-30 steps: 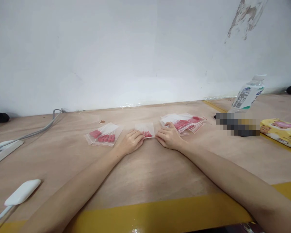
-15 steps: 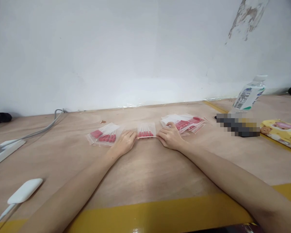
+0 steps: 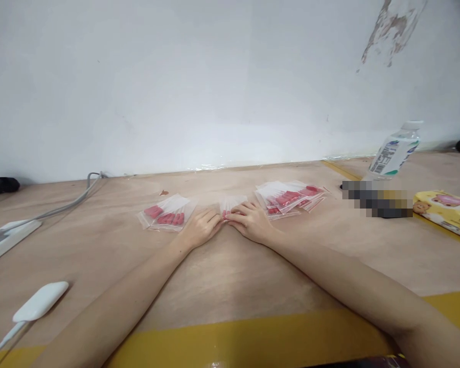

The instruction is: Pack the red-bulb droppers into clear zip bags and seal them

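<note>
Between my hands lies a small clear zip bag (image 3: 233,200) holding slim white sticks with red ends. My left hand (image 3: 204,225) is closed at the bag's near left corner, pinching its edge. Over the near right part, my right hand (image 3: 251,221) is closed on the same edge, its fingers covering most of the red ends. The two sets of fingertips almost meet. Beside my left hand rests a group of similar filled bags (image 3: 167,212). A larger overlapping pile of filled bags (image 3: 287,198) lies just beyond my right hand.
A clear bottle (image 3: 394,151) stands at the back right, near a blurred dark object (image 3: 375,199) and a yellow printed packet (image 3: 446,212). On the left are a white power strip (image 3: 13,237) with a grey cable and a white charger (image 3: 41,301). A white wall (image 3: 157,87) rises behind.
My right hand has slid left along the bag's near edge, from its right corner toward my left hand, and now covers part of it. My left hand has stayed nearly in place.
</note>
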### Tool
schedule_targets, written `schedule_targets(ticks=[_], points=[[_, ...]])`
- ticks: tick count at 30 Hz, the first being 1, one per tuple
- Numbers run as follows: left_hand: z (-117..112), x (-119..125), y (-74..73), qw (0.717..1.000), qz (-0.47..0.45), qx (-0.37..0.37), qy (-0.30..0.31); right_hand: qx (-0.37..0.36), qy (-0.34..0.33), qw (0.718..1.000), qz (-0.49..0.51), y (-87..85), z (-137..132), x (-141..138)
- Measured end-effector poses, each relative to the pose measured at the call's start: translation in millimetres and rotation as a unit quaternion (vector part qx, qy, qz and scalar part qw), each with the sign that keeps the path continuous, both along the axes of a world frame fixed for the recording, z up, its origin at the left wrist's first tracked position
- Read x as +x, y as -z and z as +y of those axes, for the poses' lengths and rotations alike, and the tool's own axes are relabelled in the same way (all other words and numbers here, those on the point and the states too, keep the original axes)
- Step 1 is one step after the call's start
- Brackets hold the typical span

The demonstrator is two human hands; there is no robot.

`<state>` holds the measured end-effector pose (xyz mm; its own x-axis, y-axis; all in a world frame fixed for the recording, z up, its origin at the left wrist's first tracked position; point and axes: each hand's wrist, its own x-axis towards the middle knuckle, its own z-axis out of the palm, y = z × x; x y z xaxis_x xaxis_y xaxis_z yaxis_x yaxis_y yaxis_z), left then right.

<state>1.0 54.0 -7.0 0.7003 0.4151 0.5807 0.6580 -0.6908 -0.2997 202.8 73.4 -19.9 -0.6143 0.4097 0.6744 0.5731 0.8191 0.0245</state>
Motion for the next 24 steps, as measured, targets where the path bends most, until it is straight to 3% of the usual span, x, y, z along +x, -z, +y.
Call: schedule_targets(ticks=[4,6,8,10,13,15,17,20,24], points=[[-4,-1,-4.8,1.0,-0.003,-0.009,0.018,-0.002,-0.01,1.0,-0.003,0.7,0,-4],[-6,-7,-10.7,1.0,-0.026,-0.011,-0.014,-0.002,-0.015,1.0,-0.001,-0.8,0,-2],[-5,-18,-17.3,0.991,-0.07,-0.005,-0.111,-0.017,-0.009,1.0,0.011,-3.7,-2,-1],[-2,-32,-23.1,0.959,-0.118,-0.003,-0.259,-0.05,0.011,0.998,0.041,-7.7,-2,1],[5,-55,-28.0,0.874,-0.139,-0.08,-0.459,-0.094,0.017,0.992,0.082,-15.0,3,8],[10,-69,-28.2,0.818,-0.122,-0.17,-0.535,-0.086,0.0,0.992,0.089,-19.8,11,19],[15,-80,-27.0,0.798,-0.104,-0.223,-0.551,-0.044,-0.006,0.995,0.086,-24.2,22,38],[21,-88,-25.0,0.804,-0.081,-0.246,-0.536,0.039,-0.007,0.997,0.063,-29.5,35,75],[23,-91,-26.8,0.817,-0.057,-0.242,-0.521,0.039,0.045,0.998,0.033,-32.5,38,127]])
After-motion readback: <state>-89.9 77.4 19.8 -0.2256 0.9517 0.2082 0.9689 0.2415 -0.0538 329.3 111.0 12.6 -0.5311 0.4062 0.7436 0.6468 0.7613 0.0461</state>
